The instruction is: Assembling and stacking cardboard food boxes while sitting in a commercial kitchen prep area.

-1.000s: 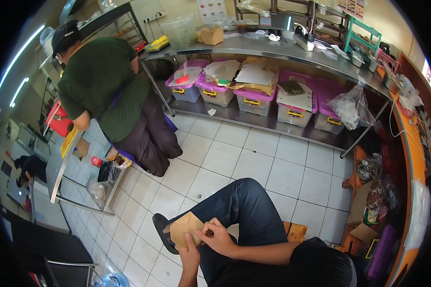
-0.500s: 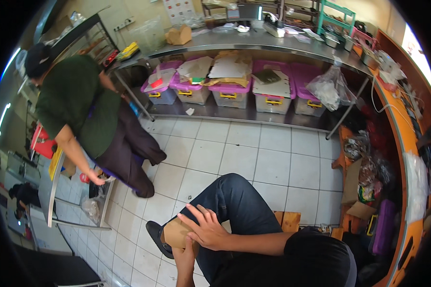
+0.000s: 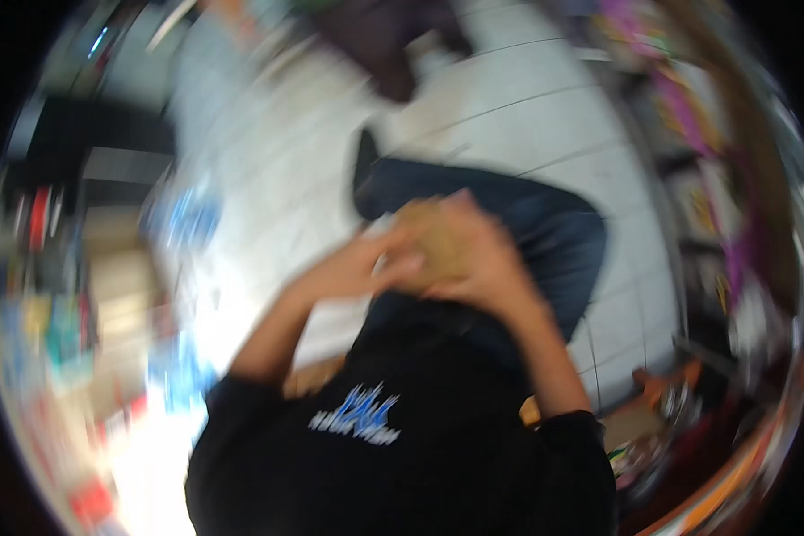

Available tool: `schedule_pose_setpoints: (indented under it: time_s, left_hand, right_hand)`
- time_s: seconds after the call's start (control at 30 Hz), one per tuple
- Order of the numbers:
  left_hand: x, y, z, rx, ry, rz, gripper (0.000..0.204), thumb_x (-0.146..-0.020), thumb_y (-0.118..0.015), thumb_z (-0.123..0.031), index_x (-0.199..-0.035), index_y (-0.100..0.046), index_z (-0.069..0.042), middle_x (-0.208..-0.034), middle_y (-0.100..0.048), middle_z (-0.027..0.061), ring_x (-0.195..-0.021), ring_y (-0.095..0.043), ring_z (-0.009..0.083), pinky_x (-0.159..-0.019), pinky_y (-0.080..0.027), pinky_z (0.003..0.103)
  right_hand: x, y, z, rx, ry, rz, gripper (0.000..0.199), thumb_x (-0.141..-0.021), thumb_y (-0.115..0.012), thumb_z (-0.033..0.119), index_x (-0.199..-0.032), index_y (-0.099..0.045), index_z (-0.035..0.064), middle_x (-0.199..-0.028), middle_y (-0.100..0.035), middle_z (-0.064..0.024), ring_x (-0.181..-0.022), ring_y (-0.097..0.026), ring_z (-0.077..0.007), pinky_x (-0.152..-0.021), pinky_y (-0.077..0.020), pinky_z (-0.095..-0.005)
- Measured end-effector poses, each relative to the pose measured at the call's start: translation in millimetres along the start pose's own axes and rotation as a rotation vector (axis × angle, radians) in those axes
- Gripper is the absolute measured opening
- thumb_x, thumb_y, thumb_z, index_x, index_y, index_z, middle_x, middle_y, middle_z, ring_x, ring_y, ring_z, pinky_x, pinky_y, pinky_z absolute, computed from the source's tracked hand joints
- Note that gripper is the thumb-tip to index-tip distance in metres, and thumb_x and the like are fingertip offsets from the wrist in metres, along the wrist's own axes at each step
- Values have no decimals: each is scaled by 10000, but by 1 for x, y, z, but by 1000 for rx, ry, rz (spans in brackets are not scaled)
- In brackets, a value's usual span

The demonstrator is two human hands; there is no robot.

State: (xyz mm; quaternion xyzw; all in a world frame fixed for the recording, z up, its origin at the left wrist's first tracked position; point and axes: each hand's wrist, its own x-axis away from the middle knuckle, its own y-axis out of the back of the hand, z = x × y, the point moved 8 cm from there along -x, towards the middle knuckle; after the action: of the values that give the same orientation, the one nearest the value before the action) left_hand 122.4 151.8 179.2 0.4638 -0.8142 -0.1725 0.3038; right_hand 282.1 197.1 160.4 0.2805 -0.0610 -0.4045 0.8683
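Observation:
A brown cardboard piece [image 3: 433,241], box-like but too blurred to make out its exact form, is held over my lap between both hands. My left hand [image 3: 366,268] grips its near left side, the thumb and fingers closed toward it. Along the right side, my right hand [image 3: 482,255] presses against it, with its fingers up toward the far edge and the thumb on the near side. Motion smears both hands' fingertips.
My bent leg in dark jeans [image 3: 536,214] lies beyond the hands, over a white tiled floor [image 3: 527,107]. Another person's dark trousers [image 3: 389,40] show at the top. Blurred purple-lidded bins [image 3: 679,107] line the right; blue shapes [image 3: 183,214] and a bright patch are at left.
The view has swung left and downward, blurring the scene. My left hand now shows at the cardboard piece's left side, and my right hand has moved from over it to its right side.

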Motion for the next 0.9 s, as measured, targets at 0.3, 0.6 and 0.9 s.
schedule_pose_setpoints:
  time_s: [0.3,0.6,0.9]
  left_hand:
    - [364,-70,215,-536,1201,399,1248,-712,-783,-623,-1597,-10,-202,-1578,-254,244,-1420,-306,480,-1117,-296,629]
    - [345,-190,210,-128,854,181,639,-791,-730,-436,-1339,-560,-154,-1437,-463,104,-1367,-356,373,-1121,-294,546]
    - [239,-47,173,70,462,-394,205,-799,-583,36,-986,-657,-6,-1119,-668,155,-925,-644,229,-820,-510,338]
  right_hand:
    - [65,-26,-39,-627,-195,316,1317,-530,-974,403,-1547,-224,33,-1490,-395,-187,-1349,-455,-321,-1098,-415,-431]
    - [54,-15,-12,-571,-215,361,1294,-618,-923,449,-1569,-148,39,-1515,-351,-219,-1372,-429,-344,-1111,-391,-451]
    - [36,12,-9,-535,-88,132,1201,-656,-919,355,-1555,-194,24,-1556,-307,-167,-1361,-445,-288,-1101,-406,-413]
